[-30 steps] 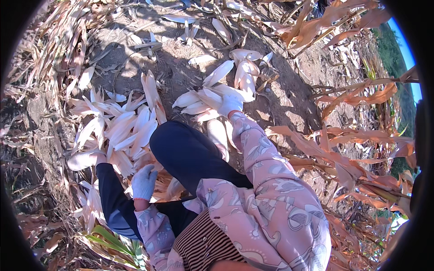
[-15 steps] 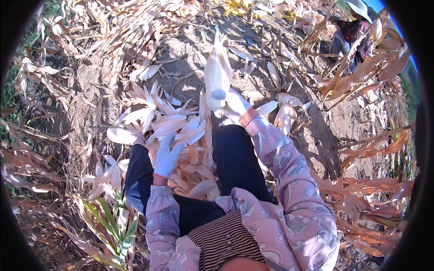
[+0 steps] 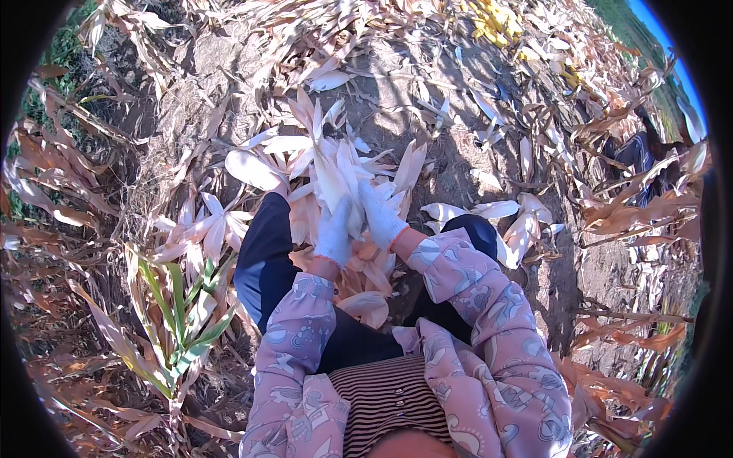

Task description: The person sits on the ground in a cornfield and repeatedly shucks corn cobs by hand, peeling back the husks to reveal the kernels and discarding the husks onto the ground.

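Observation:
An ear of corn in its pale dry husk points away from me between my hands, above a heap of loose husks between my legs. My left hand, in a white knit glove, is closed on the lower left side of the ear. Pressed against the ear's right side is my right hand, gloved the same way, its fingers closed on it. The fingertips of both hands are partly hidden by the husk, and no bare kernels show on this ear.
Yellow husked ears lie in a pile at the far right. Opened husks lie beside my right knee. A green-leaved stalk stands at my left. Dry stalks lean in on the right, with another person's dark-clothed leg behind them.
My right hand has brought the ear nearer and leftward. My left hand has moved from above the husk heap onto the ear. The view has turned, shifting the surroundings.

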`<action>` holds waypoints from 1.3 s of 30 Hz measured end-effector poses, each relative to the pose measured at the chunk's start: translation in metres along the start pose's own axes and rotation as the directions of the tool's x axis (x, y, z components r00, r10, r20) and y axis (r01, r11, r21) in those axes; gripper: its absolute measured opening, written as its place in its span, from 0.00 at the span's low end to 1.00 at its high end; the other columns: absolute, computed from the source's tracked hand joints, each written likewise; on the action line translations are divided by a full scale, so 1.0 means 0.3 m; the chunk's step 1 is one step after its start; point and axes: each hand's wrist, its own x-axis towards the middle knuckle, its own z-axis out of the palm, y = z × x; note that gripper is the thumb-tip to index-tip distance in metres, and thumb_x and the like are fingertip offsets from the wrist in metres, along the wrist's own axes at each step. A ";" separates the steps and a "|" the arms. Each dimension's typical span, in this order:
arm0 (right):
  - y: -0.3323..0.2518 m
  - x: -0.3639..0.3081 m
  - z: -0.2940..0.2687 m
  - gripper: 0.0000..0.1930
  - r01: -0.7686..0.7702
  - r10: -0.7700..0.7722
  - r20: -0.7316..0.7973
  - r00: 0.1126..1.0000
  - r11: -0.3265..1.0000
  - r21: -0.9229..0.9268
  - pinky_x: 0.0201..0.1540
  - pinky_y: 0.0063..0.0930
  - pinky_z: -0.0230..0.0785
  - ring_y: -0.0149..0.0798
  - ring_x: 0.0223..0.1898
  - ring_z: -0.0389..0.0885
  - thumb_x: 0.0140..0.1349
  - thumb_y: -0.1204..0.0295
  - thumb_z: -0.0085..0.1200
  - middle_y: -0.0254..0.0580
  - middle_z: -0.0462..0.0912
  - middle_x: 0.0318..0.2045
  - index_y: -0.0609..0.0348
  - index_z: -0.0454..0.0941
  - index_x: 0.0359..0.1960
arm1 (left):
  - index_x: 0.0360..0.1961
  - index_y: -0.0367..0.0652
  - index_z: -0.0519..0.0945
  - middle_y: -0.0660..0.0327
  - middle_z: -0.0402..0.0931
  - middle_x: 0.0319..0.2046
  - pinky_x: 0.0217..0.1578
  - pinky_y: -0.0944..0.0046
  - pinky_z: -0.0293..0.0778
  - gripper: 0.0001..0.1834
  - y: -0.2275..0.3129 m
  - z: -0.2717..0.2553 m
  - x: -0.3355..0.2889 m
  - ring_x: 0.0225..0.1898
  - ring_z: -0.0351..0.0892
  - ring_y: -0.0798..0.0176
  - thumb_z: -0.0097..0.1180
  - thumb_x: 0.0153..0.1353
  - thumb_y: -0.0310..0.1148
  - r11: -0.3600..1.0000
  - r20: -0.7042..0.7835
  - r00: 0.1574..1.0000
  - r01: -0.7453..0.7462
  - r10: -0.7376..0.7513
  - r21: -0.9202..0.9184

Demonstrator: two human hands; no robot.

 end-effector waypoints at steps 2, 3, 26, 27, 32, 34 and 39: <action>-0.001 0.028 -0.027 0.30 -0.034 0.033 -0.075 0.997 0.999 -0.005 0.56 0.33 0.62 0.34 0.54 0.68 0.67 0.43 0.40 0.35 0.71 0.54 0.48 0.63 0.64 | 0.63 0.40 0.63 0.57 0.74 0.49 0.41 0.64 0.76 0.28 0.004 0.001 0.021 0.45 0.77 0.63 0.54 0.65 0.37 0.999 -0.038 0.999 -0.013 0.015 0.045; -0.014 0.029 -0.031 0.30 -0.040 0.034 -0.112 0.993 0.998 -0.048 0.57 0.34 0.61 0.35 0.55 0.68 0.67 0.43 0.40 0.35 0.70 0.55 0.47 0.63 0.64 | 0.62 0.40 0.64 0.58 0.74 0.49 0.40 0.65 0.76 0.27 -0.004 -0.017 0.036 0.44 0.77 0.63 0.54 0.65 0.38 0.997 -0.055 0.997 -0.044 0.048 0.070; -0.047 0.138 -0.196 0.25 0.108 0.029 -0.328 0.944 0.913 0.393 0.51 0.50 0.71 0.44 0.48 0.75 0.64 0.58 0.55 0.41 0.75 0.47 0.53 0.65 0.58 | 0.57 0.40 0.66 0.54 0.76 0.42 0.45 0.58 0.77 0.22 -0.021 -0.005 0.040 0.43 0.79 0.57 0.45 0.70 0.43 0.971 -0.132 0.984 -0.147 0.123 -0.187; -0.070 0.124 -0.187 0.25 0.135 0.026 -0.344 0.939 0.889 0.437 0.52 0.51 0.70 0.45 0.49 0.75 0.64 0.58 0.55 0.41 0.75 0.47 0.53 0.65 0.58 | 0.56 0.41 0.67 0.55 0.76 0.40 0.44 0.58 0.77 0.21 0.009 0.004 0.028 0.42 0.79 0.57 0.47 0.69 0.43 0.955 -0.106 0.989 -0.129 0.105 -0.266; -0.083 0.132 -0.189 0.24 0.132 0.040 -0.301 0.953 0.839 0.529 0.51 0.49 0.70 0.45 0.47 0.77 0.64 0.56 0.53 0.43 0.77 0.46 0.57 0.68 0.56 | 0.50 0.45 0.70 0.66 0.63 0.21 0.27 0.65 0.69 0.17 0.051 0.005 0.040 0.23 0.67 0.67 0.45 0.70 0.45 0.883 0.029 0.999 -0.003 0.020 -0.470; -0.078 0.128 -0.180 0.24 0.137 0.022 -0.288 0.958 0.844 0.518 0.52 0.49 0.69 0.46 0.47 0.77 0.65 0.56 0.52 0.44 0.77 0.47 0.58 0.68 0.56 | 0.50 0.45 0.70 0.70 0.56 0.18 0.21 0.67 0.62 0.17 0.038 -0.038 0.064 0.18 0.60 0.70 0.42 0.71 0.45 0.853 0.171 0.984 0.132 -0.051 -0.504; -0.132 0.118 -0.202 0.24 0.199 -0.012 -0.326 0.945 0.814 0.546 0.55 0.48 0.67 0.47 0.50 0.75 0.66 0.56 0.50 0.46 0.75 0.50 0.57 0.67 0.58 | 0.51 0.47 0.70 0.72 0.52 0.15 0.14 0.68 0.53 0.14 0.051 -0.025 0.051 0.13 0.52 0.72 0.41 0.72 0.42 0.855 0.390 0.903 0.342 -0.183 -0.390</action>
